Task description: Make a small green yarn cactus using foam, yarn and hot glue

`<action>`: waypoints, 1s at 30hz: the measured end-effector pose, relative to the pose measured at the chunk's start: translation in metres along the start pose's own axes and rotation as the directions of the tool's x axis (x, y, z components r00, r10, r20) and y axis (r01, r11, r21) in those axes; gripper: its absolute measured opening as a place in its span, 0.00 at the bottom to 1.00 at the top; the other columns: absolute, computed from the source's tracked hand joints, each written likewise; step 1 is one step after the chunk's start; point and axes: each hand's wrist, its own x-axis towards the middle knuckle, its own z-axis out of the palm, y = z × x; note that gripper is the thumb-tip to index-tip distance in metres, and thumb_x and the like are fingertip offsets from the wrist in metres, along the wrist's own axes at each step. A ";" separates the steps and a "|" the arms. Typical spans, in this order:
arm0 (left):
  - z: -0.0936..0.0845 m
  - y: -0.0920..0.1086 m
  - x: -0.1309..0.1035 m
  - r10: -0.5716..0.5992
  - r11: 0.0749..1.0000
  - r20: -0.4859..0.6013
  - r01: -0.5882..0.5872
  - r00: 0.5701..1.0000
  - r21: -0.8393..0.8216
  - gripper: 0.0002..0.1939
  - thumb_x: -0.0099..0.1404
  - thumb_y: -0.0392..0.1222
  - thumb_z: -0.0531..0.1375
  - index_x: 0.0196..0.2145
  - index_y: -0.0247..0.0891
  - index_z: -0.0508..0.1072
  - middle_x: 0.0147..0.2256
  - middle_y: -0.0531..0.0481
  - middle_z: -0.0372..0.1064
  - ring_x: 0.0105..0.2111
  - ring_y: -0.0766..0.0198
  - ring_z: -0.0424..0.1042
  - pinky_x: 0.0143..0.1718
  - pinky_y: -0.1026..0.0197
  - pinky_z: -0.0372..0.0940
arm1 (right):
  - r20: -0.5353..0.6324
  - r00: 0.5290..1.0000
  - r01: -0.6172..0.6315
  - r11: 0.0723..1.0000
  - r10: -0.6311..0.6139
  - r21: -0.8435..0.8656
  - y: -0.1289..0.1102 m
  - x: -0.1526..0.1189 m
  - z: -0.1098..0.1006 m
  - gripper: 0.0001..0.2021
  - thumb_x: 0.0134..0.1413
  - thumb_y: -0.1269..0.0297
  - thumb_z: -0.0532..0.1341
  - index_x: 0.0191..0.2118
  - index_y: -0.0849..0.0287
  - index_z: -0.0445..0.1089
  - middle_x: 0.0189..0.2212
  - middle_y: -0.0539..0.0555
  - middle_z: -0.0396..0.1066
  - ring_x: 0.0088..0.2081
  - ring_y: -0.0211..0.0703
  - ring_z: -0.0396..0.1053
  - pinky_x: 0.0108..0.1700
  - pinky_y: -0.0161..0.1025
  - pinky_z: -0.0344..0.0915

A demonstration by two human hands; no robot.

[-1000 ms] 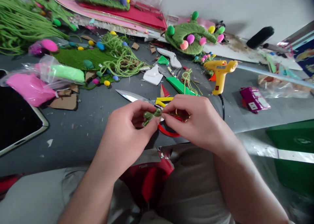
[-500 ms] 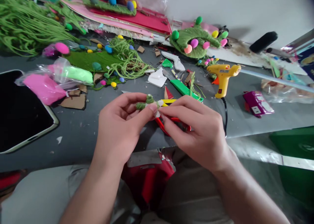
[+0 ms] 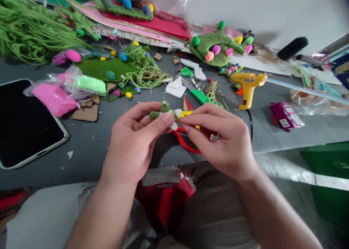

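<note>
Between the thumb and fingers of my left hand is a small white star-like shape, partly wrapped in green yarn. Two of its points are wound green; the others show white. My right hand pinches at its right side, thumb against forefinger, apparently on the yarn's loose end, which is too fine to make out clearly. Below and behind the hands lie scissors with red handles and some yellow parts, half covered by my right hand. A green utility knife rests just beyond.
A yellow glue gun stands to the right, its cord running off the front edge. Left are a black-screened tablet and bagged pink clay. Green yarn, cardboard scraps and a yarn-wrapped piece with coloured balls lie farther back.
My right hand has shifted slightly, its fingers drawing a little away from the white shape, and more of the red scissor handle shows. My left hand keeps its hold.
</note>
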 end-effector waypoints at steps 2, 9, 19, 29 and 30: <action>0.000 0.001 0.000 -0.010 1.000 0.008 0.010 1.000 -0.002 0.12 0.53 0.34 0.76 0.35 0.41 0.81 0.27 0.56 0.79 0.25 0.68 0.79 0.32 0.69 0.76 | 0.007 1.000 -0.001 1.000 0.001 0.028 0.002 0.002 -0.001 0.09 0.61 0.74 0.64 0.41 0.56 0.81 0.39 0.53 0.77 0.31 0.35 0.71 0.33 0.35 0.69; -0.003 0.002 -0.002 -0.079 0.988 0.185 0.052 0.979 0.145 0.12 0.53 0.36 0.77 0.35 0.40 0.82 0.29 0.52 0.80 0.27 0.68 0.78 0.32 0.69 0.75 | 0.144 0.989 -0.051 0.994 0.037 0.092 0.015 0.009 -0.011 0.09 0.60 0.75 0.64 0.39 0.57 0.82 0.37 0.51 0.77 0.33 0.34 0.71 0.34 0.33 0.67; -0.006 -0.012 -0.003 0.016 0.848 0.234 -0.137 0.972 0.511 0.10 0.56 0.39 0.74 0.38 0.41 0.84 0.31 0.48 0.80 0.29 0.62 0.76 0.27 0.66 0.68 | 0.290 0.954 -0.046 0.993 0.077 -0.112 0.028 0.023 -0.019 0.06 0.57 0.75 0.65 0.35 0.59 0.81 0.32 0.51 0.76 0.34 0.38 0.70 0.35 0.35 0.59; -0.002 -0.013 -0.004 0.123 0.828 0.166 -0.194 0.978 0.526 0.08 0.59 0.40 0.72 0.39 0.41 0.84 0.33 0.49 0.80 0.29 0.64 0.76 0.30 0.66 0.70 | 0.219 0.971 -0.068 0.988 0.097 -0.138 0.006 0.016 -0.014 0.04 0.58 0.71 0.64 0.33 0.61 0.78 0.30 0.50 0.71 0.30 0.35 0.64 0.33 0.36 0.58; -0.002 -0.013 -0.004 0.135 0.824 0.161 -0.201 0.978 0.529 0.09 0.59 0.40 0.72 0.39 0.41 0.84 0.32 0.50 0.80 0.29 0.64 0.75 0.30 0.66 0.70 | 0.216 0.972 -0.071 0.989 0.097 -0.127 0.005 0.015 -0.013 0.04 0.59 0.71 0.65 0.34 0.61 0.78 0.30 0.50 0.71 0.30 0.35 0.64 0.33 0.36 0.58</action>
